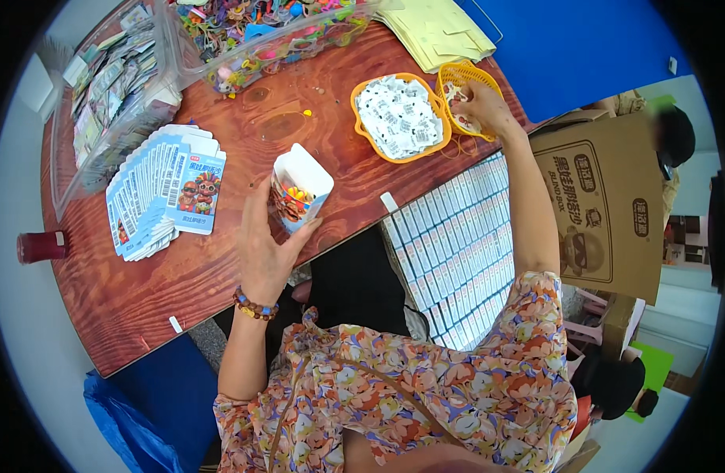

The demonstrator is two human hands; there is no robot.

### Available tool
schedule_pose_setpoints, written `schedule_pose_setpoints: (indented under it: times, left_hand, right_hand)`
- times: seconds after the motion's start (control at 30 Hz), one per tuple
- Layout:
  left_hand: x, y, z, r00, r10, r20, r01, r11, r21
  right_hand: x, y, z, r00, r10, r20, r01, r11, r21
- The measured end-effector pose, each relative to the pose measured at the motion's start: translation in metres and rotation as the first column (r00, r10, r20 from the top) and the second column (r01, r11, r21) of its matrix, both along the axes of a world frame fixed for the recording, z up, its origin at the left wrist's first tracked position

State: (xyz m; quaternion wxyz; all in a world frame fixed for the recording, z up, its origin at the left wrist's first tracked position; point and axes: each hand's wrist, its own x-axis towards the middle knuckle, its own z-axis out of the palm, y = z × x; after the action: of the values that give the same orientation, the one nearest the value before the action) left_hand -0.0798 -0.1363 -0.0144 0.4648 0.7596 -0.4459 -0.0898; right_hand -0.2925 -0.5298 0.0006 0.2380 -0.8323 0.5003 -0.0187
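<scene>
My left hand (pixel 268 236) grips a small open-topped carton box (pixel 318 180) between thumb and fingers, near the table's front edge. Colourful small pieces show at the box, though I cannot tell which are contents and which are print. Farther right, my right hand (pixel 488 109) reaches down into a yellow plastic basket (pixel 474 72) that holds small whitish pieces. Its fingers are bent together at those pieces; what they pinch, if anything, is hidden. Beside it stands an orange-rimmed basket full of small white printed packets (pixel 398 117).
Flat blue cartons (pixel 153 189) lie fanned at the left. Behind them are a clear bin of cards (pixel 114 94) and a clear bin of colourful trinkets (pixel 252 39). Yellow paper sheets (pixel 441 35) lie at the back. A case of packed boxes (pixel 457 244) sits right, near a large cardboard box (pixel 599 205).
</scene>
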Motion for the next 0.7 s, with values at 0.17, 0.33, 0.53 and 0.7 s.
schedule_pose_setpoints:
  times: [0.17,0.33,0.53,0.7]
  left_hand:
    - [0.004,0.009,-0.002,0.999,0.002,0.05,-0.003,1.0,0.029]
    - [0.003,0.001,0.006,1.0,-0.023,0.005,0.022,0.998,0.053]
    - [0.001,0.001,-0.001,0.994,0.012,0.111,-0.01,1.0,-0.015]
    - [0.004,0.006,-0.001,0.987,0.079,0.136,-0.075,0.997,-0.03]
  right_hand:
    - [-0.007,-0.014,-0.008,0.982,-0.079,0.171,0.054,0.988,0.143]
    - [-0.012,0.014,0.032,0.962,0.056,0.267,-0.003,0.981,-0.196]
    - [0.071,0.171,0.088,0.733,0.419,0.536,-0.493,0.87,-0.005]
    - [0.121,0.222,0.094,0.724,0.604,0.333,-0.63,0.776,-0.038]
